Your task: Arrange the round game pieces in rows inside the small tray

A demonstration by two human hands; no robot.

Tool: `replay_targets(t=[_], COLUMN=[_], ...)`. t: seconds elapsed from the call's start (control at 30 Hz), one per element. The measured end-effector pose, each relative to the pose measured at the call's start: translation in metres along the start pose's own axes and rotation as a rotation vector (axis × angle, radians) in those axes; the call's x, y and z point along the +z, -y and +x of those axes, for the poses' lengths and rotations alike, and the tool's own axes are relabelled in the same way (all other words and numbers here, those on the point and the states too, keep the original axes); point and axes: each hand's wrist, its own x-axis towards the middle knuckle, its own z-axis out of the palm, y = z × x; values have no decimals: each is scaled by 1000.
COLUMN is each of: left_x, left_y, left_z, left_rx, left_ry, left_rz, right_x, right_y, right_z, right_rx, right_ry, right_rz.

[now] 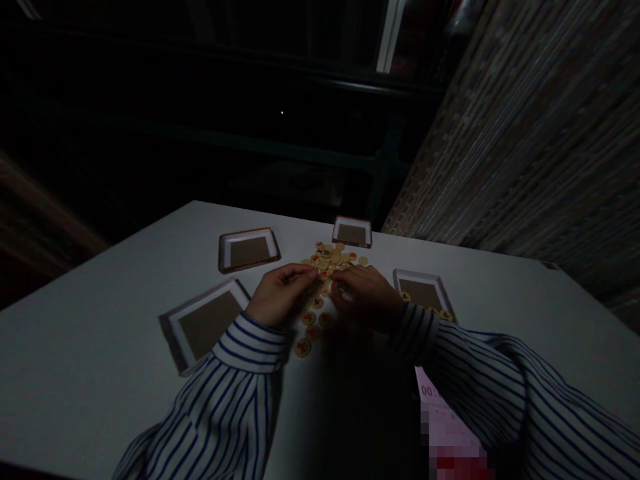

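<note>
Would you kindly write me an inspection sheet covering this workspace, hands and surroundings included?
Surface: white table, dimly lit.
Job's things: round pieces heaped between and beyond the hands, some trailing towards the wearer; four boxes around them, with several pieces showing at the right box.
Clutter: lit screen partly behind the right sleeve.
Hands: left hand pinching at the heap, right hand curled over it; any piece held is unclear.
Cables: nothing seen.
Surroundings: curtain on the right; mostly darkness beyond.

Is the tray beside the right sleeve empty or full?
The tray is partly filled: round pieces show at its near side, bare floor beyond; the sleeve hides some.
</note>
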Motion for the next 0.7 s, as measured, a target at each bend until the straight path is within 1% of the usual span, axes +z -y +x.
replay_targets(t=[0.13, 0.27, 0.37, 0.47, 0.57, 0.7], left_x=[-11, -22, -30, -33, -32, -29], left_y=[3, 9, 12, 13, 12, 9], left_z=[8, 15, 18, 18, 17, 14], left_rx=[67, 149, 202, 224, 227, 184], left_ry=[-144, -216, -247, -256, -267, -270], left_rz=[124, 354, 573, 739, 849, 949], right_x=[1, 2, 5, 6, 7, 4], right_y=[-2, -2, -1, 0, 1, 3], right_z=[-2, -1, 0, 0, 0, 2], right_rx=[51, 21, -2, -5, -9, 10], right_ry=[182, 318, 384, 424, 441, 494], right_rz=[-87, -165, -212, -231, -231, -233])
